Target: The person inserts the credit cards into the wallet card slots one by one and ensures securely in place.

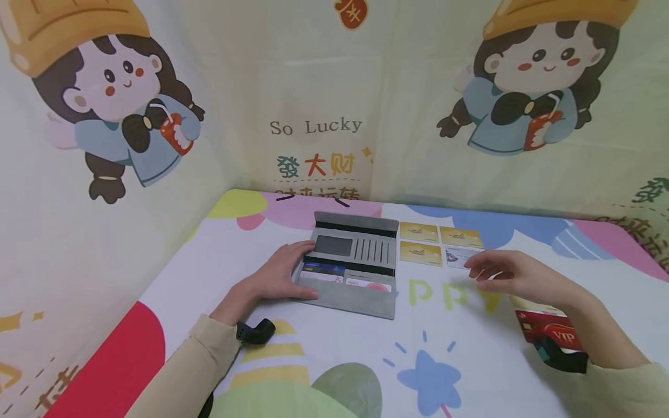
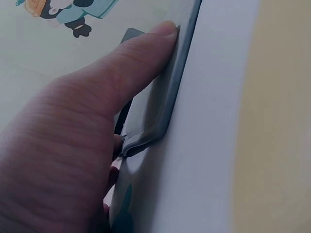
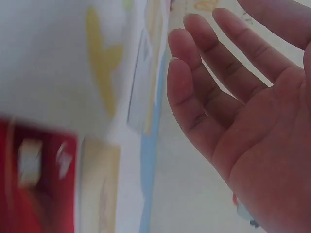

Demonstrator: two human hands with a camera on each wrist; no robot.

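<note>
A grey bifold wallet (image 1: 342,296) lies unfolded on the table, with a blue-topped card (image 1: 324,269) and a white-and-pink card (image 1: 368,283) in its lower pockets. My left hand (image 1: 279,273) holds its left side. In the left wrist view the thumb (image 2: 141,48) presses on the wallet (image 2: 155,104), and the other fingers are mostly hidden behind its edge. To the right, my right hand (image 1: 502,273) hovers with loosely bent fingers and nothing in them. Its fingertips overlap the right end of a silvery-white card (image 1: 457,257) in the head view.
Three gold cards (image 1: 420,253) lie right of the wallet, beside the silvery one. Under the right forearm, a red VIP card (image 1: 540,328) lies in front of another gold card (image 3: 99,189). Printed fabric walls (image 1: 407,168) rise behind and left of the table.
</note>
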